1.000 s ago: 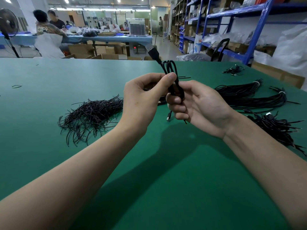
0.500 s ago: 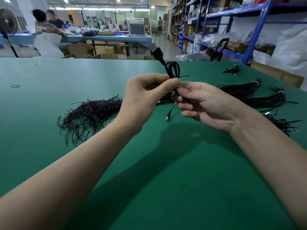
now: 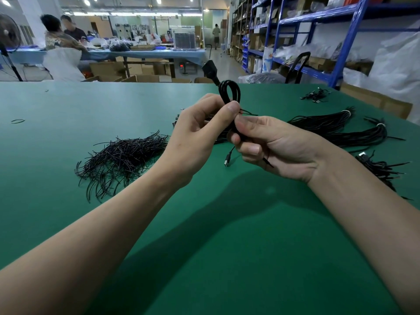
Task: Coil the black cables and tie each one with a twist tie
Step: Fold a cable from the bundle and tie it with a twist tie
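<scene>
Both hands are raised together above the middle of the green table [image 3: 227, 258], clamped on one coiled black cable [image 3: 230, 93]. The left hand [image 3: 195, 137] pinches the coil just below its top loop, thumb pressed flat on the strands. The right hand [image 3: 279, 146] touches the left at the thumb tips, and its fingers curl round the lower part of the coil. The loop stands upright above the hands, with a large plug [image 3: 210, 68] sticking up and to the left from it. A small plug [image 3: 226, 163] hangs on a short length below the hands, close over the table. A thin twist tie [image 3: 248, 113] pokes out to the right by the left thumb; another thin end shows under the right fingers, and I cannot tell how far it is wrapped.

A loose pile of twist ties [image 3: 122, 155] lies towards the left edge. Banded bundles of black cables [image 3: 329, 126] lie towards the right edge, with more dark cables [image 3: 381, 169] nearer the right forearm and a small heap [image 3: 316, 96] by the far right corner.
</scene>
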The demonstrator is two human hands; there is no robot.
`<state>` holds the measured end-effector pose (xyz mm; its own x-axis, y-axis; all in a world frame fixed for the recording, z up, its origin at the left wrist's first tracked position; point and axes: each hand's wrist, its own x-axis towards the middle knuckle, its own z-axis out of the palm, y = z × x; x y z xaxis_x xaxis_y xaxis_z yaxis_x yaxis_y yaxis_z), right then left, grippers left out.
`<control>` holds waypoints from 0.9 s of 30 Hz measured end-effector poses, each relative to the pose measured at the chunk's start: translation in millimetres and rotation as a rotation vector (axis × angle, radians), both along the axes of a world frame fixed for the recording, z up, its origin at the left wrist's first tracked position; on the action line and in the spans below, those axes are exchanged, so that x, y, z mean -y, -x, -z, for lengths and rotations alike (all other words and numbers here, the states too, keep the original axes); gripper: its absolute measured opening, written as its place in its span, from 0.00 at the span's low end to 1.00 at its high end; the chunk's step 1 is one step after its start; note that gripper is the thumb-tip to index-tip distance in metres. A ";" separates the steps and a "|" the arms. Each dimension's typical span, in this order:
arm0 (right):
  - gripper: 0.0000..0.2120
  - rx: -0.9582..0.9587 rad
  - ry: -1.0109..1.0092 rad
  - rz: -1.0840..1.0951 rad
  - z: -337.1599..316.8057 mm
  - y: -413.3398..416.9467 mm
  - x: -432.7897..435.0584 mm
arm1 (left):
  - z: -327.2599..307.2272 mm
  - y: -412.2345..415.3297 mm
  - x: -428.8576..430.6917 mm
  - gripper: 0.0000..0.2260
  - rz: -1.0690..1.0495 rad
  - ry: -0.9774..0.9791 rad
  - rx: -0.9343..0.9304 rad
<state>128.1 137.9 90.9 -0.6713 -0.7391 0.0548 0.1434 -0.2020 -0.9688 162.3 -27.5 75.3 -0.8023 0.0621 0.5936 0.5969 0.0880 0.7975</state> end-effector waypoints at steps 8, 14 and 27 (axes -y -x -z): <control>0.20 -0.357 -0.292 0.088 -8.2 -0.9 -3.0 | 3.8 4.0 -3.4 0.11 -0.111 -0.005 0.066; 0.10 -0.829 -0.491 0.372 -17.8 -0.4 -8.2 | 4.0 5.8 -2.0 0.12 -0.219 0.057 0.039; 0.12 -0.217 -0.320 -0.007 -18.4 3.7 -22.2 | -0.9 -2.3 0.5 0.09 -0.337 0.425 -0.270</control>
